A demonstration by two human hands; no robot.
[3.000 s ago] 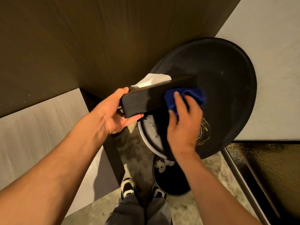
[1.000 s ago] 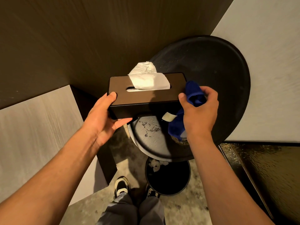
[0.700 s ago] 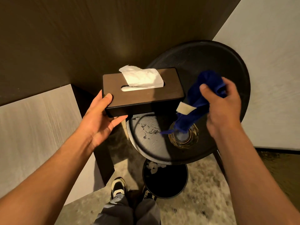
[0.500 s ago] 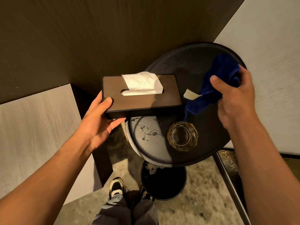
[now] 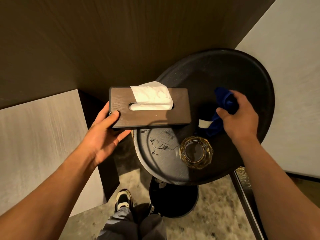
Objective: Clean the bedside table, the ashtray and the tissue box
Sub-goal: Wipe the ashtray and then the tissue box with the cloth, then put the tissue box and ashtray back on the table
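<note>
My left hand (image 5: 105,134) grips the left end of a dark brown tissue box (image 5: 150,116), held level above the left edge of the round black bedside table (image 5: 249,70). A white tissue (image 5: 152,97) sticks out of its slot. My right hand (image 5: 240,116) is closed on a blue cloth (image 5: 223,103) with a white label, low over the tabletop just right of the box. A clear glass ashtray (image 5: 196,152) stands on the table near its front edge. Scratches or smears mark the tabletop left of the ashtray.
A dark wood wall panel (image 5: 103,40) stands behind the table. A black round bin (image 5: 173,200) sits on the floor under the table's front edge. Pale upholstered surfaces flank both sides. My shoes (image 5: 123,199) stand on the speckled floor.
The box was turned from its side to top-up and held by my left hand alone. My right hand left the box with the cloth, swung right, then came back down over the tabletop.
</note>
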